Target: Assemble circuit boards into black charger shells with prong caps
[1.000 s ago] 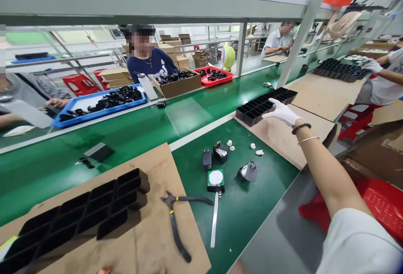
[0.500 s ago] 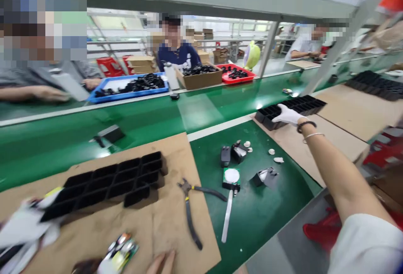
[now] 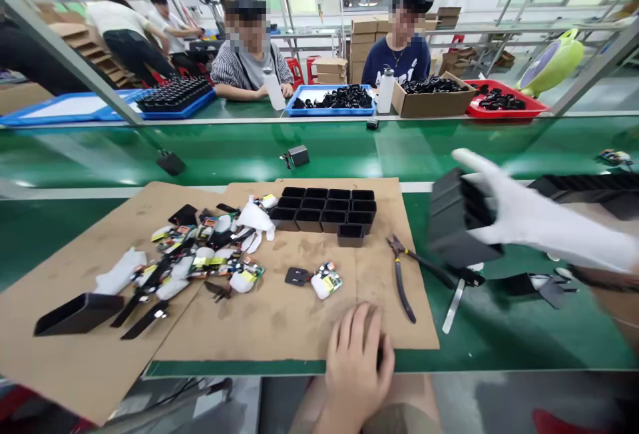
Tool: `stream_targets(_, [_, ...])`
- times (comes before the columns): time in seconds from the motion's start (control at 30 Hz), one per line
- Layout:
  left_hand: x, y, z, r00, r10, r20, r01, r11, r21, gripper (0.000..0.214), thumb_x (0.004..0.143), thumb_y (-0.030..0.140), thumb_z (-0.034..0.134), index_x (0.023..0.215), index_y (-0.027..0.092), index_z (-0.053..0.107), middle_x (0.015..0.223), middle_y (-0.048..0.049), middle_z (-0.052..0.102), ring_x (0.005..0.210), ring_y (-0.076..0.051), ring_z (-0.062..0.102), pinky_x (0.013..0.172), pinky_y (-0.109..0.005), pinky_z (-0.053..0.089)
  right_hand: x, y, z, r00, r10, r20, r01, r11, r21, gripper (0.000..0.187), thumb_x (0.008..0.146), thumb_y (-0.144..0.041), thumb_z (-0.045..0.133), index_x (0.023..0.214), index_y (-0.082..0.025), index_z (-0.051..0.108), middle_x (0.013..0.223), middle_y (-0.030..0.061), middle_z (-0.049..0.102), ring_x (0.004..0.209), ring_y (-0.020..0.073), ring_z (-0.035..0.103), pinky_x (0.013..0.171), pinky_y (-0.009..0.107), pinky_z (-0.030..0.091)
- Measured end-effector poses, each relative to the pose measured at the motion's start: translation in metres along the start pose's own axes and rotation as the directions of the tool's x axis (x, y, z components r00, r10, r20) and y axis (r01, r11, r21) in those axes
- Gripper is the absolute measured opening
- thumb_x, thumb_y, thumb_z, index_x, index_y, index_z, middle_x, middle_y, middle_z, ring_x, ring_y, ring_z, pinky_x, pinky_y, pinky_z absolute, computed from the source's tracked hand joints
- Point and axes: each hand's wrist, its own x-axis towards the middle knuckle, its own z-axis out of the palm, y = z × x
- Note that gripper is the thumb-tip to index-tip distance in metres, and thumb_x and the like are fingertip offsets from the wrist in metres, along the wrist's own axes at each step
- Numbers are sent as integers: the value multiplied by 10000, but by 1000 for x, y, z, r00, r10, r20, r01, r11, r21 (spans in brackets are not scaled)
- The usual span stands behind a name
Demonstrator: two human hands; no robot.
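My right hand [image 3: 529, 221], in a white glove, holds a stack of black plastic housings [image 3: 456, 217] in the air above the green mat, fingers wrapped round it. My bare left hand [image 3: 357, 357] rests at the near edge of the cardboard sheet [image 3: 279, 317], its fingers curled over a small dark thing that I cannot make out. A block of black open housings [image 3: 327, 208] stands on the cardboard ahead of me. Black-handled pliers [image 3: 402, 271] lie at the cardboard's right edge, below the held stack.
A heap of small circuit boards, white caps and black parts [image 3: 200, 254] covers the left of the cardboard, with a long black sleeve [image 3: 77, 314] further left. The green conveyor belt [image 3: 224, 151] carries a black adapter [image 3: 298, 155]. Two people sit across it behind blue trays [image 3: 332, 98] and a box.
The view has swung left. My right hand has come back from the far tray on the right holding a stack of black housings. My left hand has come fully into view on the cardboard.
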Motion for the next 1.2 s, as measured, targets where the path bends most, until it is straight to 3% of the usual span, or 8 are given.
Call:
stream_targets(0.03, [-1,0,1,1000,-10,-4,9,1000,-17,309,932,218,505,1178,205,692,1161,-61,751,1071,-226,653,934,-355,453,7,-13,26,994,-22,103,18,999,41,1259,582,-337,893,1610,-384,168,1451,83,560,1284,376,594,1104,564,495])
stream_targets(0.13, [-5,-2,3,1000,-29,-11,28,998,-51,298,936,229,509,1165,198,697,1181,-62,747,1082,-226,652,940,-357,452,24,-30,89,989,-103,103,100,994,34,1167,642,-297,825,1615,-296,181,1615,89,372,1494,363,365,1247,547,305])
stream_targets(0.27, [-6,-2,2,999,-36,23,37,998,-43,362,958,279,500,1268,181,659,1248,-72,733,1126,-239,647,963,-385,456,34,-18,123,988,-148,37,148,989,4,1160,656,-302,810,1615,-214,165,1664,143,257,1554,343,236,1286,518,211])
stream_targets(0.47, [15,25,16,974,7,227,9,998,-68,719,969,564,462,1534,124,396,1554,-175,488,1424,-359,462,1142,-580,381,33,-13,118,991,-133,5,133,990,-41,1144,657,-288,815,1609,-220,185,1658,135,277,1540,327,276,1286,508,222])
stream_targets(0.63, [40,48,40,920,40,389,20,989,-148,570,1001,372,424,1497,92,444,1597,-227,400,1485,-374,393,1174,-633,361,31,-16,103,992,-124,-15,123,991,-58,1120,675,-316,807,1606,-213,194,1647,127,307,1536,332,285,1283,506,232])
stream_targets(0.87, [58,54,41,883,121,453,-41,982,-182,555,960,269,441,1444,-2,477,1581,-286,386,1500,-406,361,1200,-671,312,30,-18,93,989,-97,108,118,971,-209,1142,632,-271,795,1607,-209,203,1556,145,413,1445,367,419,1227,524,344])
stream_targets(1.0, [59,56,41,856,168,489,-76,976,-202,578,942,332,491,1408,-11,505,1572,-334,359,1512,-432,327,1203,-677,297,40,-21,105,981,-93,172,142,944,-299,1156,561,-239,805,1587,-182,276,1495,174,454,1404,402,442,1177,538,395])
stream_targets(1.2, [56,56,44,861,189,472,-95,972,-215,546,957,337,466,1413,40,508,1612,-274,334,1528,-392,315,1207,-674,306,71,-25,125,921,-138,364,279,885,-373,1198,560,-232,839,1604,-241,254,1320,152,567,1193,381,588,1002,541,521])
